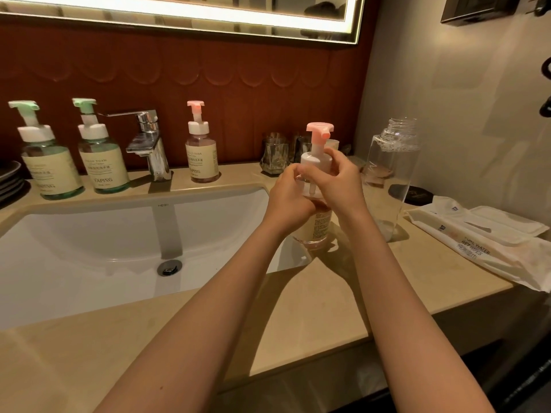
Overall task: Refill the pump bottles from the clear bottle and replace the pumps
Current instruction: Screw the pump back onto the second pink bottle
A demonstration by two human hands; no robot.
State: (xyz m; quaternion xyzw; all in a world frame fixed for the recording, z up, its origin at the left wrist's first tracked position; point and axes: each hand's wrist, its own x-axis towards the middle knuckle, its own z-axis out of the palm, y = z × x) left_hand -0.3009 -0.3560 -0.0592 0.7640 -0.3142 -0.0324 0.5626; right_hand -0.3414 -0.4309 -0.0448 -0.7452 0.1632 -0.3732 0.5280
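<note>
The surface (pixel 298 308) looks like smooth beige stone with a soft sheen. At 9 o'clock the sink (pixel 89 242) is glossy white ceramic. At 11 o'clock the faucet (pixel 149 144) is mirror-bright chromed metal. At centre, the pump bottle (pixel 310 242) is clear glossy plastic with a matt, paper-like label (pixel 322 223) and a matt pink-and-white plastic pump (pixel 319 132). At 2 o'clock the clear bottle (pixel 393 162) is smooth transparent plastic. At 4 o'clock the wipes pack (pixel 492 254) is crinkled, faintly shiny film.
</note>
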